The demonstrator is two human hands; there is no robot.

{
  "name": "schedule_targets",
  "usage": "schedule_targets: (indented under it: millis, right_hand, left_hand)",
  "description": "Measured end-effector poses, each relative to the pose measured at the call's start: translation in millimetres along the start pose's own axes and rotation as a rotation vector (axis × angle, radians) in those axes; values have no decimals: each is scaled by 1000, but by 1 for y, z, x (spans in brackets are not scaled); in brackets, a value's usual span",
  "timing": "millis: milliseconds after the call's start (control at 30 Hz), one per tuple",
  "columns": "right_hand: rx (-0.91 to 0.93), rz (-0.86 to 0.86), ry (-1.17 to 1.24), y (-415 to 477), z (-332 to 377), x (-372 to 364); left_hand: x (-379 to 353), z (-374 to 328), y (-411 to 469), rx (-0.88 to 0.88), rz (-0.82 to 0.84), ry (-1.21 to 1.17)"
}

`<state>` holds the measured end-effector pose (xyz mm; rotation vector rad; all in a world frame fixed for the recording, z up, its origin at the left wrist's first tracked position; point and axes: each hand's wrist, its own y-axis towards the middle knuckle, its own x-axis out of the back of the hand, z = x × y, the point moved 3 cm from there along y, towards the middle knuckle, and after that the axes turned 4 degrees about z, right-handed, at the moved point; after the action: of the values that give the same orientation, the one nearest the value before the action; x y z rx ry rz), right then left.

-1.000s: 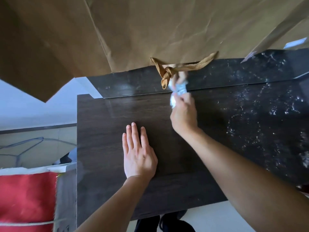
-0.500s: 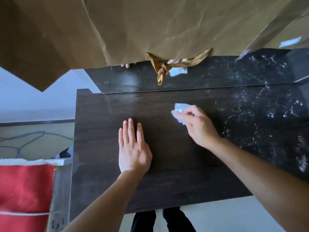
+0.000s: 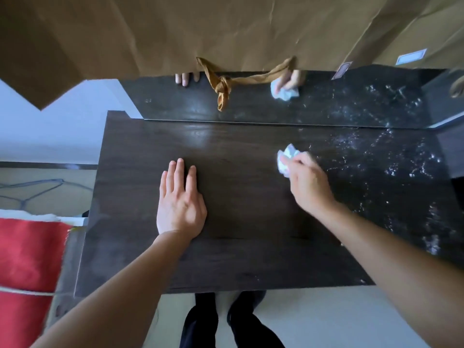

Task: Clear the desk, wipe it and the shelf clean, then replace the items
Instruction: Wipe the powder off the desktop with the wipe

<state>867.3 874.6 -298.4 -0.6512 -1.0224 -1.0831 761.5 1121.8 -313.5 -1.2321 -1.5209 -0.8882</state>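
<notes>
A dark wood desk fills the middle of the head view. My left hand lies flat on it, fingers straight and together, left of centre. My right hand pinches a crumpled white wipe and presses it onto the desk right of centre. White streaks and specks cover the desk's right part. A glossy dark back panel mirrors both hands and the wipe.
A large brown paper sheet hangs over the back panel, with a knotted brown ribbon dangling from it. A red cloth lies at the lower left. My dark trouser legs stand below the desk's front edge.
My right hand has drawn the wipe away from the back panel and to the right across the desk. My left hand has stayed flat in place.
</notes>
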Motion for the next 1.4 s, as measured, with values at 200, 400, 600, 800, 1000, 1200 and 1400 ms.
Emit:
schedule_targets:
  millis: [200,400,600,800,1000,1200,1400]
  right_hand:
    - [251,128,86,-64,69,-31]
    - [291,137,59,-24,27,-13]
    - [0,74,-17,24,36,-22]
    - [383,274,103,-119,74,-33]
    - [164,108,133,-170,46,-19]
    - [281,165,148,-194,103,-37]
    - [72,90,41,-230,4,9]
  left_hand:
    - [2,0,-4,26,8,14]
    - [6,2,-77,76,0,19]
    - [2,8,-139,87,-35,9]
    - [-3,9,-140,87,-46,11]
    - [-2,10,-140,68,-56,14]
    - [-6,13,-142,44,-72,3]
    - [-6,13,-144,32,-68,-9]
